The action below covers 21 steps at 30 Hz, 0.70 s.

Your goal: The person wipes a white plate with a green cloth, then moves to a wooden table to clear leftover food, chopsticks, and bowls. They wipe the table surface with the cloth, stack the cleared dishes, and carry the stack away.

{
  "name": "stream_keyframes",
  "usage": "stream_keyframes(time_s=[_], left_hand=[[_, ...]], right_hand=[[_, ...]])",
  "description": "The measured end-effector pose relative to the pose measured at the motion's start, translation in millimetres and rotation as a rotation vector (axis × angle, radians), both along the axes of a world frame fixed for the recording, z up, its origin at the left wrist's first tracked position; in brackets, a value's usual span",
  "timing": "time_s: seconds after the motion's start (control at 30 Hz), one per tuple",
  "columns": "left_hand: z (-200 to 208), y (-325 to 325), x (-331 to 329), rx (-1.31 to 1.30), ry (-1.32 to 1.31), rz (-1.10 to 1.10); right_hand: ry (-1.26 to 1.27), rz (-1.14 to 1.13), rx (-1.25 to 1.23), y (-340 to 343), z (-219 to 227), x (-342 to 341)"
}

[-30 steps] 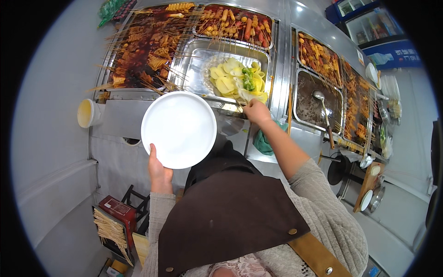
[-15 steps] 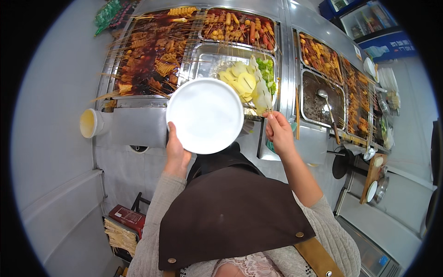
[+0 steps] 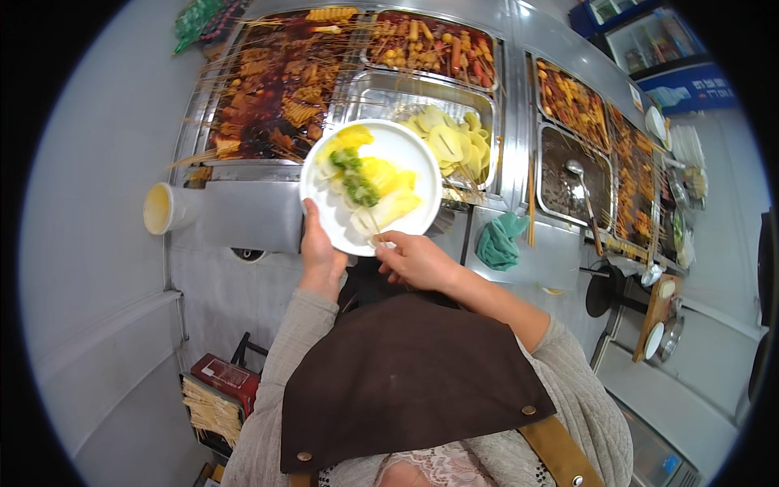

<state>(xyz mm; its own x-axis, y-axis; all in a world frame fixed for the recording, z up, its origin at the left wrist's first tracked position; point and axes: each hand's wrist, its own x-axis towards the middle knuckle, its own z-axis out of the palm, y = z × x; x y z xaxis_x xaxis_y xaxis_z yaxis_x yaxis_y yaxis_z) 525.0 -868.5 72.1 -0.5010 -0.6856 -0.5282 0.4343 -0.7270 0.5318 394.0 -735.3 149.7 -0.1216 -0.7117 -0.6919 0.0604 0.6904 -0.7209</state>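
Note:
My left hand (image 3: 323, 256) grips the lower left edge of a round white plate (image 3: 412, 154), thumb up along the rim. Across the plate lie skewered pale and yellow leaves (image 3: 393, 207) with a ruffled green leaf vegetable (image 3: 355, 177) among them. At the plate's near edge my right hand (image 3: 412, 260) pinches the thin stick ends of these skewers. Just beyond the plate, a steel tray (image 3: 381, 88) holds skewered pale yellow slices (image 3: 454, 146), which look like potato; the plate covers part of it.
Trays of skewers in dark red sauce (image 3: 268, 89) stand at left and behind. To the right, a ladle (image 3: 574, 167) rests in a pan of dark broth (image 3: 560, 191). A green cloth (image 3: 501, 242) lies near the counter's front. A white bucket (image 3: 166, 209) hangs at the left.
My right hand has moved left from the tray to the plate, bringing the leafy skewers over. The plate was bare and now bears them; the yellow slices remain in the tray.

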Motion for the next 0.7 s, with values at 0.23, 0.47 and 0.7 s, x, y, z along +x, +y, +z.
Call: stream_keyframes(time_s=[0.23, 0.47, 0.7], left_hand=[[16, -8, 33, -0.043, -0.093, 0.075], [22, 2, 63, -0.089, -0.108, 0.09], [12, 10, 65, -0.056, -0.093, 0.12]], right_hand=[[0.806, -0.321, -0.231, 44, -29, -108], [1.176, 0.08, 0.143, 23, -123, -157], [1.204, 0.23, 0.276, -5, -137, -169]])
